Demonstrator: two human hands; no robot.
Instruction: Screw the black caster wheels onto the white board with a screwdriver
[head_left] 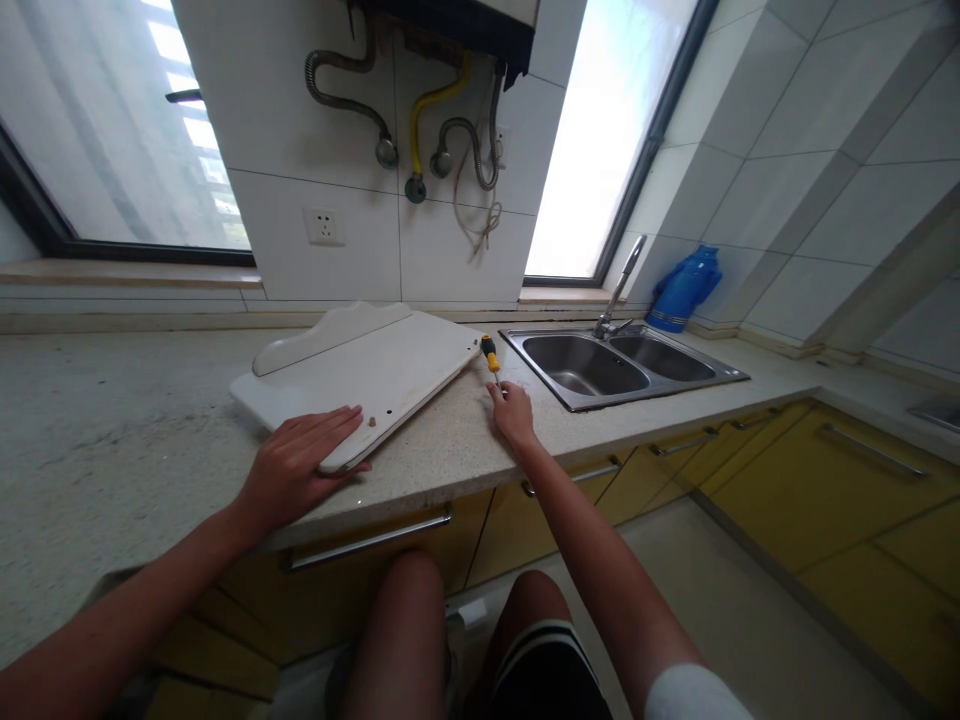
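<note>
In the head view, a white board (390, 355) lies on the worktop (435, 462), in front of the person and to the left of the right hand (514, 415). Its long axis seems to run slantwise, from the near left side away to the far right, so its edge facing the right arm leads from one hand almost to the other. Along this edge there are two small pegs: a near peg (373, 422), just beside the fingers of the left hand (296, 462), and a far peg (475, 343), at the corner by the tool.

The left hand is clearly nearer to the board, because it touches it. Its grip is closed over the near corner, with the fingers flat on top and a part of the hand showing below the edge.

The right grip is closed to a pinch, and it has hold of a driver (490, 354) by the metal shaft, not by the handle. The black and yellow handle points away from the person, just beside the far corner of the board; if they touch, I cannot tell. The tip is hidden in the hand. The driver thus lies across the line of the edge, and I judge that this direction matters most here. To the right is the sink (667, 388), apart from the hand.
</note>
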